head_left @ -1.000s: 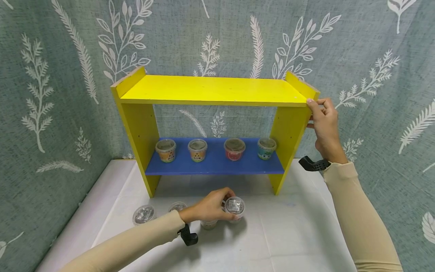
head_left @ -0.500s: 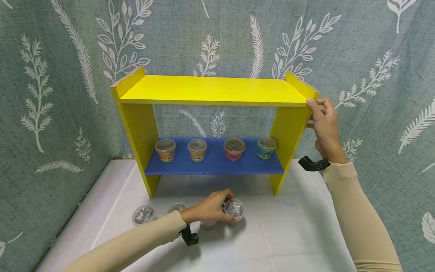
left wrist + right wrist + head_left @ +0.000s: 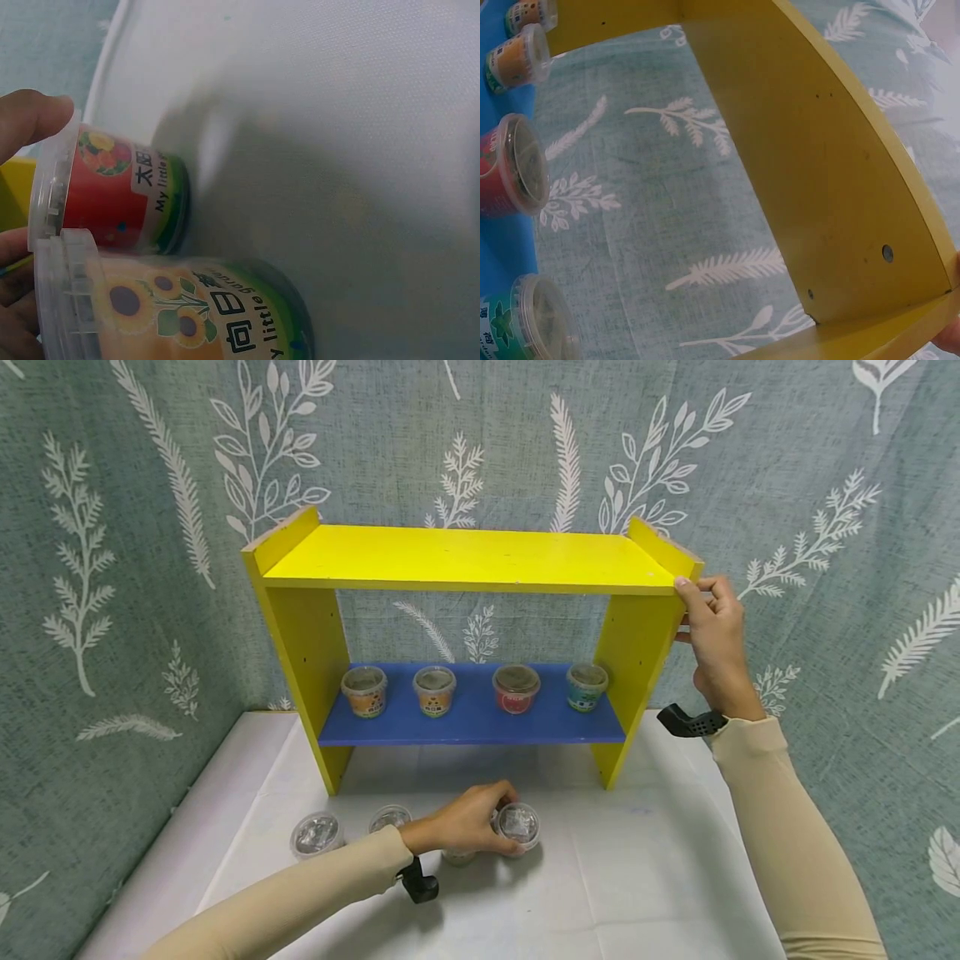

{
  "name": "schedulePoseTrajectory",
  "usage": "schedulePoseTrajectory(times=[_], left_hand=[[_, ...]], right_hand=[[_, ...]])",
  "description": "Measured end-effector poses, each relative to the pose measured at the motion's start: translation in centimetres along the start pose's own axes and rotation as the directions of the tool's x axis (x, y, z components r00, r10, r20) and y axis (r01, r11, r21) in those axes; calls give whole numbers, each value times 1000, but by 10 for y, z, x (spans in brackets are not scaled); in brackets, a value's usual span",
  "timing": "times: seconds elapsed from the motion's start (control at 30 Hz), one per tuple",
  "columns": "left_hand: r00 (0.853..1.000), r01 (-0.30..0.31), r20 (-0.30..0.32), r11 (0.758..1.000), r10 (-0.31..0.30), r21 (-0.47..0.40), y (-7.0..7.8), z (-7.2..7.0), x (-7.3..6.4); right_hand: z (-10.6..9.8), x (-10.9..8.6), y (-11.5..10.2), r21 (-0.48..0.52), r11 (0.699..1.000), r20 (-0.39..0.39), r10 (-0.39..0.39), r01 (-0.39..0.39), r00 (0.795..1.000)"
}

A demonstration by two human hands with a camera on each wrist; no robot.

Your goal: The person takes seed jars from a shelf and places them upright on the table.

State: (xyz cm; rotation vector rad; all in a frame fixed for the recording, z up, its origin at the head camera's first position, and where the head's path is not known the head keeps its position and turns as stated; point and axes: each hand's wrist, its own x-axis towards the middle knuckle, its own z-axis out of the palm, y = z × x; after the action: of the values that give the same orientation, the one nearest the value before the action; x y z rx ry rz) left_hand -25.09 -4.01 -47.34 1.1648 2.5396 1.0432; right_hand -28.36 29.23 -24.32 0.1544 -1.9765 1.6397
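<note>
My left hand grips a small lidded plastic cup by its lid, low over the white table in front of the shelf. In the left wrist view this cup has a red label, and my thumb lies at the lid's edge. Right beside it stands a cup with a sunflower label, mostly hidden by the hand in the head view. My right hand holds the upper right corner of the yellow shelf, thumb on the front edge, other fingers around the outer side.
On the blue lower board several lidded cups stand in a row, among them a red one and a green one. Two more cups, one at the far left and one behind the left forearm, stand on the table.
My left hand has lowered slightly with the red-labelled cup, a little toward the near side. My right hand stays at the shelf corner.
</note>
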Motion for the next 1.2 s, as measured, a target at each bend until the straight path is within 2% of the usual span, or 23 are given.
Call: schedulePoseTrajectory(times=[0.5, 0.63, 0.8, 1.0, 1.2], left_hand=[[999, -20, 31, 998, 19, 56, 1, -8, -1], [999, -35, 17, 996, 33, 83, 3, -13, -1], [999, -28, -25, 996, 30, 89, 7, -26, -2], [997, -2, -82, 1000, 4, 26, 8, -49, -5], [984, -34, -174, 999, 34, 1, 10, -72, -9]], right_hand=[[0, 0, 1, -4, 1000, -1, -1, 1, 1000], [0, 0, 1, 4, 1000, 0, 8, -8, 1000], [1, -1, 0, 11, 1000, 0, 10, -10, 1000], [1, -1, 0, 10, 1000, -5, 0, 0, 1000], [0, -1, 1, 38, 999, 0, -3, 3, 1000]])
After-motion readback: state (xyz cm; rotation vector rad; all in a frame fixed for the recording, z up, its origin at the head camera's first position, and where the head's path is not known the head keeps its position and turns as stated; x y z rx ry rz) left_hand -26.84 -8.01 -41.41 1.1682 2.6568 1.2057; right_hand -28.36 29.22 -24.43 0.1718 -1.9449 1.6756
